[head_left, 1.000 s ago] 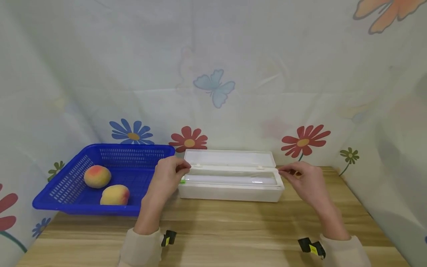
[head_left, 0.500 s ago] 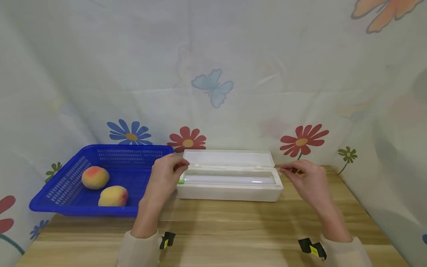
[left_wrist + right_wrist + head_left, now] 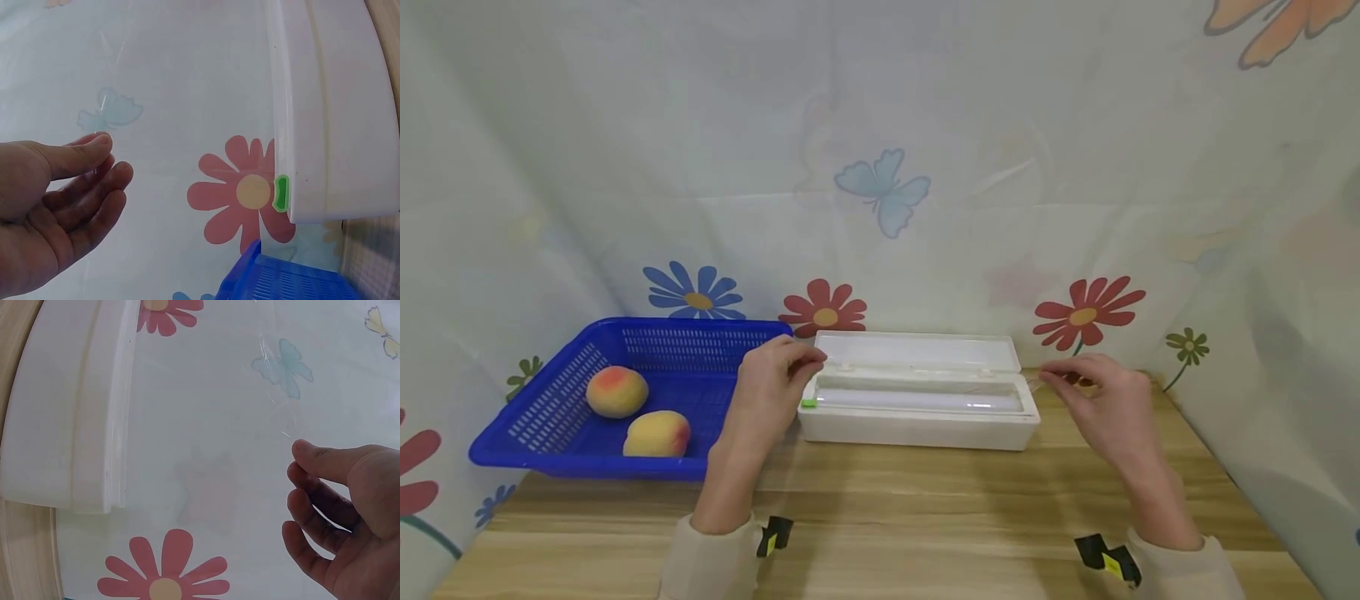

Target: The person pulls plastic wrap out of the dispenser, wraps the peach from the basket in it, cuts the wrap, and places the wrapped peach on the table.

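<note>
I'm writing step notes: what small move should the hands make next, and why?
Perhaps draw the clear film a bit further out, evenly: the left hand and right hand pinch its edge, and the lid of the white box stands open.

Hands shifted about the white box [image 3: 917,432] over one second.
I now see the left hand [image 3: 767,387] higher against the raised lid [image 3: 917,350], exposing more green tab [image 3: 808,403], and the right hand [image 3: 1105,400] farther outward from the box's end.
</note>
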### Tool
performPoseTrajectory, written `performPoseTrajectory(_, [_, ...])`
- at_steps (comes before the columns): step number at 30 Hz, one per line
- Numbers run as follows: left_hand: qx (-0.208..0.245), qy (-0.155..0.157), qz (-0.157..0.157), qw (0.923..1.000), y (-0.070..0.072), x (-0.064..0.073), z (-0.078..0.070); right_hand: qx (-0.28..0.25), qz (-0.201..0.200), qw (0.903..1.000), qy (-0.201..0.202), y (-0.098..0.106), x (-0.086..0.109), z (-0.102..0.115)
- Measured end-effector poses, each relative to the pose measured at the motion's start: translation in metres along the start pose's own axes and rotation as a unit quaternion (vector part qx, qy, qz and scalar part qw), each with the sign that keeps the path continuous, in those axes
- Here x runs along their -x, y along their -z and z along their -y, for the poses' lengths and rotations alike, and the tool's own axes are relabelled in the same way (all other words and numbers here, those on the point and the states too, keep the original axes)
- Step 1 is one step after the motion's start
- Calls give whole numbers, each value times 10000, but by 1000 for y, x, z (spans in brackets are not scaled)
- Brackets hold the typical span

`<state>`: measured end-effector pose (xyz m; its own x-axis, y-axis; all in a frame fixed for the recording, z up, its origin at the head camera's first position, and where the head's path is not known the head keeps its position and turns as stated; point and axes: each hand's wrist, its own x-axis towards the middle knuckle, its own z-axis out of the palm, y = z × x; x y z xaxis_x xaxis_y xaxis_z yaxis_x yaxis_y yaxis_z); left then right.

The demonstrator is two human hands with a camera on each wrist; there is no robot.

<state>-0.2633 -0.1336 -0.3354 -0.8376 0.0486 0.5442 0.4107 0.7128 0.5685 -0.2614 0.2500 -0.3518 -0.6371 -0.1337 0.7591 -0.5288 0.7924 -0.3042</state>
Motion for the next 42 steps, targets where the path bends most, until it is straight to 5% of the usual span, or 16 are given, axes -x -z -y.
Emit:
performPoseTrajectory(13, [58, -355, -406, 9985, 3, 1, -3, -50, -279, 9994, 173, 7, -2, 2])
performPoseTrajectory(42, [99, -611, -527, 9967, 20, 9, -19, -202, -483, 9982, 306, 26, -2, 16])
